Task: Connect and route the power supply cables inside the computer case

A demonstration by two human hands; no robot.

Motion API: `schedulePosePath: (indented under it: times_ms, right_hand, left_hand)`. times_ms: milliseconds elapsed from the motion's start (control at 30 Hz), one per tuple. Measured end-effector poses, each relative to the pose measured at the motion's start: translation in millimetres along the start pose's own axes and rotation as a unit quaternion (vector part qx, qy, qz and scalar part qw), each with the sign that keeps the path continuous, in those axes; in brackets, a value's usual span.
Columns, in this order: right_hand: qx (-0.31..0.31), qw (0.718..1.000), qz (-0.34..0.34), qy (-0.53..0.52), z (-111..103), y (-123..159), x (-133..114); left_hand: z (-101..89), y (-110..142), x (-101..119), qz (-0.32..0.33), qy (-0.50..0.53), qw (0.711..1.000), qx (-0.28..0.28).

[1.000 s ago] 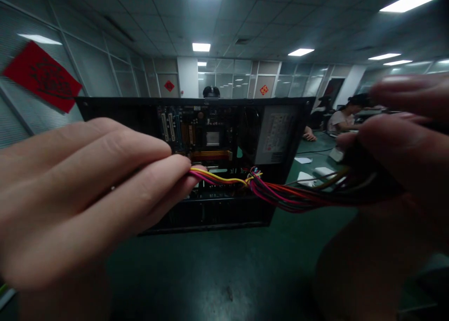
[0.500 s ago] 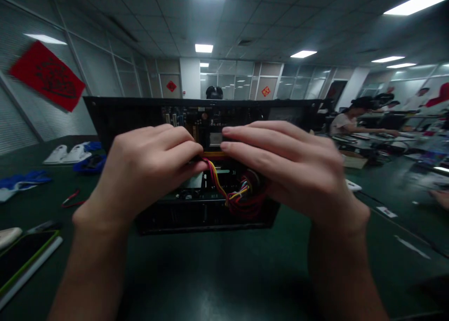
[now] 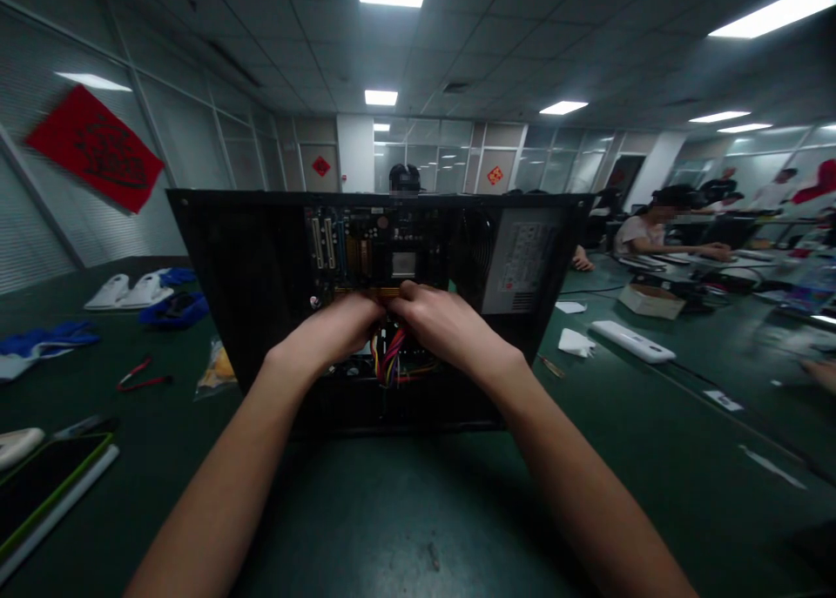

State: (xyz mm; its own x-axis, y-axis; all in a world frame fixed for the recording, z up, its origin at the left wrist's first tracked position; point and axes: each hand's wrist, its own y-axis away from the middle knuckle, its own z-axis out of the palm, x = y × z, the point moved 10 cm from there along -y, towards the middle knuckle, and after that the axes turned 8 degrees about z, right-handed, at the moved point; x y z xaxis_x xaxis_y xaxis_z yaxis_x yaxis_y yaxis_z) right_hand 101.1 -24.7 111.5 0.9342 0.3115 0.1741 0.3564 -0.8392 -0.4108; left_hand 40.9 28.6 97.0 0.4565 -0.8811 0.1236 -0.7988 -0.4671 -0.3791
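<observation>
A black computer case [image 3: 261, 354] stands with its open side facing me. The motherboard [image 3: 366, 232] and a bare square processor socket area [image 3: 403, 265] show inside. My left hand [image 3: 349, 318] and my right hand [image 3: 441, 315] reach into the case and meet at its middle. Both have their fingers closed around a bundle of coloured power cables [image 3: 390, 354], which hangs down between them; the fingertips and the cable end are hidden. To the right of my hands is the silver power supply [image 3: 519, 258] with its label.
White-and-blue gloves [image 3: 131, 292], a red-black cable [image 3: 140, 376] and a phone [image 3: 52, 476] lie to the left. On the right are a white power strip [image 3: 633, 341], a cardboard box [image 3: 650, 300] and a screwdriver [image 3: 552, 366]. People sit at desks beyond.
Both hands have moved away from me, deeper into the case, and come together. My right hand has gone from stretched fingers to closed ones. The cable bundle now hangs between the hands.
</observation>
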Motion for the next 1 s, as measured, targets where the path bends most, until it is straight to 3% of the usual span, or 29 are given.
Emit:
schedulePosePath:
  times_ms: [100, 233, 400, 700, 1000]
  right_hand:
    - [-0.037, 0.999, 0.033, 0.011, 17, -6, 10]
    - [-0.081, 0.995, 0.057, -0.026, 39, -8, 22]
    - [-0.112, 0.990, 0.046, -0.069, 57, -8, 20]
    - [-0.097, 0.990, 0.077, -0.061, 71, -14, 35]
    - [-0.107, 0.988, 0.092, -0.057, 82, -25, 43]
  left_hand:
    - [4.7, -2, -5, -0.002, -0.051, 0.998, -0.026]
    - [3.3, -3, -13, -0.027, -0.113, 0.993, -0.018]
    - [16.3, -6, -17, -0.021, -0.153, 0.987, -0.032]
    - [39.7, -14, -38, -0.060, -0.086, 0.994, -0.017]
    - [45.5, -22, -54, -0.079, -0.051, 0.996, -0.004]
